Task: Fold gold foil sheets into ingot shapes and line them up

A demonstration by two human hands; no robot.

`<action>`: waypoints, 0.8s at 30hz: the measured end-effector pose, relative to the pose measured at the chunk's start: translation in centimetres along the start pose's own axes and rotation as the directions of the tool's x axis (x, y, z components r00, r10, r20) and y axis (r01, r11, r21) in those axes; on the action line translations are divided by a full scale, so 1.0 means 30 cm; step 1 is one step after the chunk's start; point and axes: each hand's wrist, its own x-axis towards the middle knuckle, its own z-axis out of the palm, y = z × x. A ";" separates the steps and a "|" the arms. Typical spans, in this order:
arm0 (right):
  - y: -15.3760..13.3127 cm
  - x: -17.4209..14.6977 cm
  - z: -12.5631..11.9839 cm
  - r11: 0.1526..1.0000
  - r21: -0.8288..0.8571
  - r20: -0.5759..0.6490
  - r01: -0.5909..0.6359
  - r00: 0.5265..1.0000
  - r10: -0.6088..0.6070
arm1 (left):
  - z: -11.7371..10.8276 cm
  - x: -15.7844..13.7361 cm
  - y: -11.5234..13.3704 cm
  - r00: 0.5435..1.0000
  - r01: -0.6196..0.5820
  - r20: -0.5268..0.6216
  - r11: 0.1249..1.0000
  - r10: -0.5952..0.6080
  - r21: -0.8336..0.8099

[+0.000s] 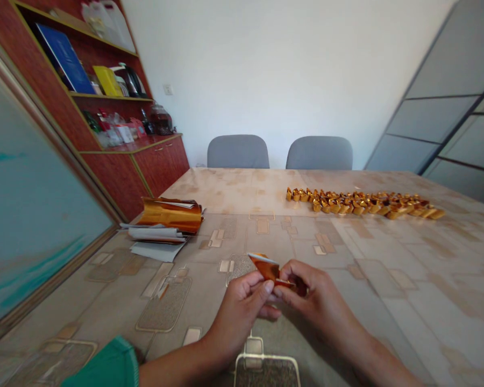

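A partly folded sheet of gold foil paper (267, 267) is held just above the table in front of me. My left hand (252, 293) pinches its lower left side, thumb on top. Opposite it, my right hand (302, 285) grips the right end between thumb and curled fingers. The paper's upper left corner sticks out as a point with a pale edge; the fingers hide its lower part. To the left lies a loosely curled stack of gold foil paper (169, 215) with grey-white backs. Folded gold paper pieces (358, 204) stand in rows at the right.
The table (210, 290) has a patterned cover. Two grey chairs (237, 151) stand at its far side against a white wall. A red-brown cabinet (161, 166) with kettle, jars and bags is at the left, grey panels at the right.
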 end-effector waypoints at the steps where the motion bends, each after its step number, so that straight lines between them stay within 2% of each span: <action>1: -0.001 0.000 0.000 1.000 0.006 0.006 0.003 1.000 -0.003 | 0.000 0.001 0.002 1.000 0.009 0.002 1.000 -0.009 -0.001; 6: -0.004 -0.001 0.003 0.993 0.119 -0.002 -0.017 1.000 0.017 | -0.002 0.005 0.003 0.999 0.046 -0.007 0.998 -0.046 -0.050; 11: 0.001 0.003 -0.008 0.946 0.316 0.006 -0.076 0.997 0.078 | -0.004 0.004 0.001 0.997 0.004 -0.075 0.995 -0.012 -0.102; 15: 0.000 0.002 -0.009 0.927 0.355 0.062 -0.124 0.992 0.109 | -0.012 0.007 -0.007 0.996 -0.028 -0.091 0.995 0.019 -0.100; 19: -0.005 0.002 0.005 0.915 0.376 0.056 -0.143 0.990 0.132 | -0.018 0.012 -0.015 0.996 -0.051 -0.080 0.995 0.045 -0.084; 24: -0.017 0.004 0.005 0.875 0.468 0.078 -0.126 0.992 0.102 | -0.010 0.016 0.002 0.989 -0.109 -0.110 0.989 0.098 -0.102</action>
